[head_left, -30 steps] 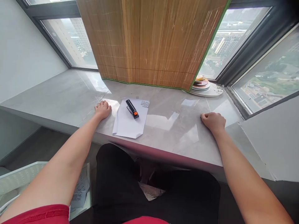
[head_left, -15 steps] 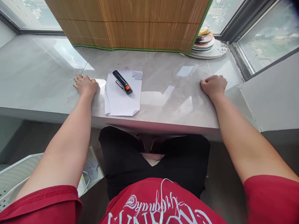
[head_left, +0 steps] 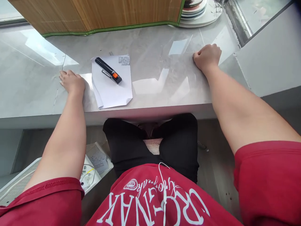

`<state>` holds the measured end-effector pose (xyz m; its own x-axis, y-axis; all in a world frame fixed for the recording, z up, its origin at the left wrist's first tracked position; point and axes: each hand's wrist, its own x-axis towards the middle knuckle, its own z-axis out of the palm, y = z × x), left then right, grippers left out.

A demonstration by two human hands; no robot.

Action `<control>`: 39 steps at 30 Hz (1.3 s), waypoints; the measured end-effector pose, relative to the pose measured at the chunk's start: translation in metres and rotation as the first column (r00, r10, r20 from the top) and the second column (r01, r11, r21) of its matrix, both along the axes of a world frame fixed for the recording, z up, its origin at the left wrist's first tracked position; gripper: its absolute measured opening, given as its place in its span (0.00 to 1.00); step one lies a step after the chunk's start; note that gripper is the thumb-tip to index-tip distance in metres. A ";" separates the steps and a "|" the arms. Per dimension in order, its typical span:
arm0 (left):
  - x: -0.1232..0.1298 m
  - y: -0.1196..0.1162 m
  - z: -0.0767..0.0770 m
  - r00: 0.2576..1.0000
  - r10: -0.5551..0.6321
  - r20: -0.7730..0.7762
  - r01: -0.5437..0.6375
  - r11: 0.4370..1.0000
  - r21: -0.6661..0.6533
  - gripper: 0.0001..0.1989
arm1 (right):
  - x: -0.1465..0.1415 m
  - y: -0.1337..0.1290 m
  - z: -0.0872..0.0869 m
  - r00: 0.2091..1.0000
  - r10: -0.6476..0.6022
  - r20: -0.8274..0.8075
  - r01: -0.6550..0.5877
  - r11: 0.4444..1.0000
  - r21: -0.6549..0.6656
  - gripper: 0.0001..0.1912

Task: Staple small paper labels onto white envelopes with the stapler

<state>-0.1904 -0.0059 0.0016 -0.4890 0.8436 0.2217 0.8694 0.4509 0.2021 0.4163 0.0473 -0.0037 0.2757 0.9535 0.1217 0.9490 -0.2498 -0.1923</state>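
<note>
While both bare hands rest on the pale grey, glossy stone-look bench, they're set wide apart with the stationery between them. The left hand is palm-down, fingers loosely spread and a bit bent, so it's fairly relaxed and I can't see it gripping anything. The right hand is balled into a loose fist out toward the other end, thumb side facing in; can't tell if anything's tucked inside, since the fingers curl out of view.

Closest to the left hand is some white paper, just beside it and near the front edge. It looks like more than one sheet, with a block of dark print in the far right corner and the near right corner turned up. Lying diagonally on top is a slim black stapler with an orange piece near one end, the orange end pointing toward the person and to the right, with a thin metal arm showing along its side.

Along the back there's a brown bamboo blind with green edging, and right next to it a stack of round plates, partly cut off by the frame. Down on the left, below the bench, a white plastic basket is partly hidden behind the left arm.
</note>
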 end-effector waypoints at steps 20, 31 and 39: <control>0.039 -0.030 0.010 0.993 0.122 0.001 -0.122 0.992 -0.034 0.20 | 0.005 0.007 -0.005 0.995 0.077 -0.066 -0.080 0.995 -0.051 0.25; 0.031 -0.025 0.004 0.994 0.111 -0.017 -0.111 0.993 -0.038 0.21 | -0.005 -0.004 0.002 0.999 0.031 -0.032 -0.035 0.990 -0.134 0.28; 0.031 -0.034 0.000 0.997 0.071 0.014 -0.071 0.997 -0.003 0.22 | -0.032 -0.042 -0.011 1.000 -0.027 0.016 0.027 1.000 -0.008 0.21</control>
<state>-0.1597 -0.0399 0.0018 -0.5507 0.8072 0.2125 0.8323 0.5116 0.2135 0.3847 0.0054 -0.0149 0.2992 0.9468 0.1187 0.9448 -0.2766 -0.1756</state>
